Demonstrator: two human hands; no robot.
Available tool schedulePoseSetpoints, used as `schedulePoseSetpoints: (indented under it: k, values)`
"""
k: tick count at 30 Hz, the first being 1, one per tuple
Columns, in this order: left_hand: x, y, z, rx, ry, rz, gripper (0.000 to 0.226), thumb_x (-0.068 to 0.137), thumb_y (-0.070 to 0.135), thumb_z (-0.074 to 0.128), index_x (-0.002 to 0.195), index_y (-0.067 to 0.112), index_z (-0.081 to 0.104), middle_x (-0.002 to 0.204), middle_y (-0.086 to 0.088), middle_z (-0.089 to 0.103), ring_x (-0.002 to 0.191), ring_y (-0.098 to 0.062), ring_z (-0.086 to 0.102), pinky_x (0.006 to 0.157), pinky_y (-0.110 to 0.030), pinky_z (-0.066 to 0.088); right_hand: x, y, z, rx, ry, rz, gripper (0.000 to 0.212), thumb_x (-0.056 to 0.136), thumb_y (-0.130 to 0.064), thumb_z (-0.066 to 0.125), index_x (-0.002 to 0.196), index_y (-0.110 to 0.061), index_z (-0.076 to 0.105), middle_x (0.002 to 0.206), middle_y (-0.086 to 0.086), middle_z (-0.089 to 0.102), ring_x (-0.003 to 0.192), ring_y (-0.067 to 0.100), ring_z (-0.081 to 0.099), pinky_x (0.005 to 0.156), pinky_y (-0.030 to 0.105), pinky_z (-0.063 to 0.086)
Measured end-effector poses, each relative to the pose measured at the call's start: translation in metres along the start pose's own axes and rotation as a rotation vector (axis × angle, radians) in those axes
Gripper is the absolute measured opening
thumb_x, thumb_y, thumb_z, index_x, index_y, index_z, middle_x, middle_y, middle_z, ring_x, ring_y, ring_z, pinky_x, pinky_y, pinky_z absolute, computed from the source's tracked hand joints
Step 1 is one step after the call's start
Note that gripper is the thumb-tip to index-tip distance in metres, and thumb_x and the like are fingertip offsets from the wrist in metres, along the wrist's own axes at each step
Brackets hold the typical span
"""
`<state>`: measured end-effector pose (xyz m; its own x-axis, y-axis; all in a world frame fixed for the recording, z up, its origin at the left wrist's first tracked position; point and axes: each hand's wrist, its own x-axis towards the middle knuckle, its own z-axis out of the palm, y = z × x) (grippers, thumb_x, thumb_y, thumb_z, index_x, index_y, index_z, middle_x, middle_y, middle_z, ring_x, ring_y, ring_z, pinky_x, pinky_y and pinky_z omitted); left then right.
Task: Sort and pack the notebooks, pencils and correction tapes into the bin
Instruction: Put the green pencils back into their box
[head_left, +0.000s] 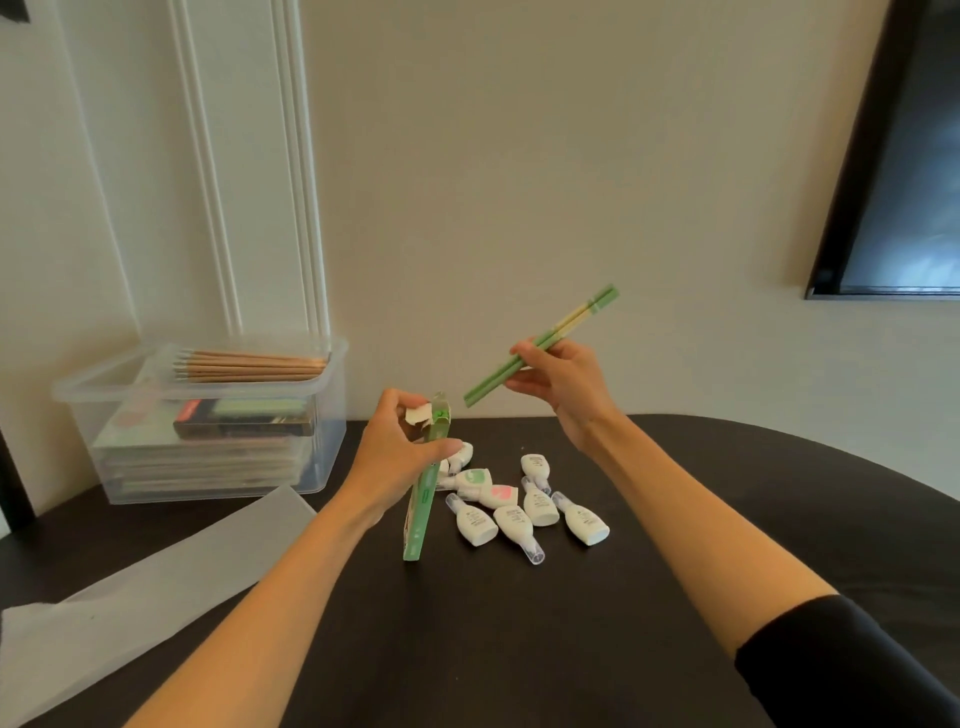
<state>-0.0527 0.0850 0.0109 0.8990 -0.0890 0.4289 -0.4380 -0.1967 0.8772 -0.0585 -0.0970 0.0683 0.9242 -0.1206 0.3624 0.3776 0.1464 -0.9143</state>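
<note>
While the left hand (400, 452) grips the open green pencil box (422, 499) near-upright and the right hand (561, 384) pinches two green pencils (540, 345) aloft near the correction tapes (519, 506) (bin (332, 415) well apart, rear left), a slack pinch could drop one among them, or tipping could spill the box.

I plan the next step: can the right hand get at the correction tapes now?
Probably yes: the correction tapes lie uncovered on the table just below the right hand. However, its grip holds two green pencils, so taking one looks awkward.
</note>
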Motion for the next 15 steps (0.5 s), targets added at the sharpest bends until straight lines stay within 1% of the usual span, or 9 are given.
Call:
schedulePoseSetpoints:
  k: [4, 7, 10, 13, 15]
  values:
    - [0.006, 0.002, 0.002, 0.008, -0.067, -0.044, 0.042, 0.069, 0.012, 0.079, 0.09, 0.027, 0.046, 0.102, 0.001, 0.06, 0.093, -0.016, 0.059, 0.069, -0.02, 0.046, 0.003, -0.013, 0.009, -0.117, -0.089, -0.05, 0.01, 0.09, -0.004, 0.055, 0.081, -0.005, 0.06, 0.074, 0.007, 0.064, 0.058, 0.009, 0.066, 0.061, 0.019, 0.056]
    - [0.01, 0.001, 0.002, 0.0, -0.099, -0.073, 0.043, 0.069, 0.011, 0.079, 0.092, 0.027, 0.046, 0.105, 0.0, 0.06, 0.095, -0.018, 0.06, 0.071, -0.022, 0.047, 0.005, -0.017, 0.017, -0.207, -0.135, -0.082, 0.01, 0.089, -0.001, 0.056, 0.08, -0.005, 0.059, 0.073, 0.007, 0.063, 0.056, 0.006, 0.065, 0.061, 0.017, 0.056]
    - [0.014, 0.0, 0.001, -0.025, -0.124, -0.106, 0.046, 0.069, 0.01, 0.079, 0.094, 0.029, 0.046, 0.107, 0.001, 0.06, 0.096, -0.016, 0.06, 0.074, -0.022, 0.047, 0.006, -0.019, 0.025, -0.331, -0.174, -0.122, 0.004, 0.089, -0.001, 0.056, 0.09, 0.001, 0.06, 0.074, 0.006, 0.062, 0.061, 0.008, 0.064, 0.064, 0.018, 0.056]
    - [0.016, -0.001, -0.002, -0.036, -0.107, -0.125, 0.046, 0.07, 0.009, 0.078, 0.095, 0.029, 0.046, 0.104, 0.003, 0.06, 0.096, -0.015, 0.06, 0.073, -0.022, 0.046, 0.008, -0.02, 0.03, -0.407, -0.203, -0.144, 0.006, 0.088, -0.002, 0.059, 0.092, 0.001, 0.061, 0.076, 0.007, 0.062, 0.067, 0.015, 0.063, 0.069, 0.023, 0.057]
    - [0.017, -0.002, -0.004, -0.066, -0.072, -0.129, 0.045, 0.07, 0.008, 0.077, 0.096, 0.028, 0.047, 0.102, 0.001, 0.061, 0.096, -0.016, 0.06, 0.072, -0.021, 0.047, 0.009, -0.02, 0.031, -0.444, -0.221, -0.147, 0.008, 0.087, -0.002, 0.06, 0.093, 0.003, 0.063, 0.077, 0.007, 0.062, 0.068, 0.015, 0.063, 0.068, 0.022, 0.058]
